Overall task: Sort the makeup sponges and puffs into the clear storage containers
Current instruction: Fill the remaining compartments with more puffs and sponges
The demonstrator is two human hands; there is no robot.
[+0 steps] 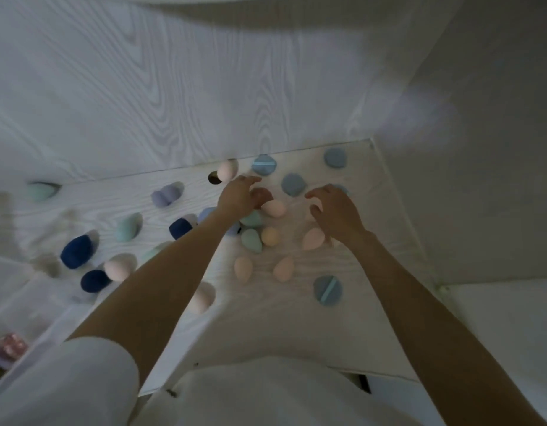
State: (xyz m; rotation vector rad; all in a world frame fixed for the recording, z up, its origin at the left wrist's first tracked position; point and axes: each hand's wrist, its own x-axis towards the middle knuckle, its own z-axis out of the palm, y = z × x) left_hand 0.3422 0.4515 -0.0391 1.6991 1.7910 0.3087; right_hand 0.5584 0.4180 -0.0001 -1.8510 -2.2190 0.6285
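Observation:
Many makeup sponges and puffs lie scattered over a white table [281, 327]. My left hand [240, 196] reaches over the far middle, fingers loosely spread, just above a pink sponge [273, 208] and a teal sponge [250, 219]. My right hand [335, 212] hovers beside it with curled, spread fingers, above another pink sponge [312, 238]. Neither hand holds anything. Round blue puffs [293, 184] lie at the back, and one blue puff [327, 290] lies nearer me. Dark blue sponges [77, 252] sit at the left.
A white wood-grain wall [174, 87] rises behind the table. A dark hole [214, 178] sits in the tabletop near the back edge. Clear plastic, blurred, shows at the far left [17, 290]. A pink sparkly item [11, 348] lies at the lower left.

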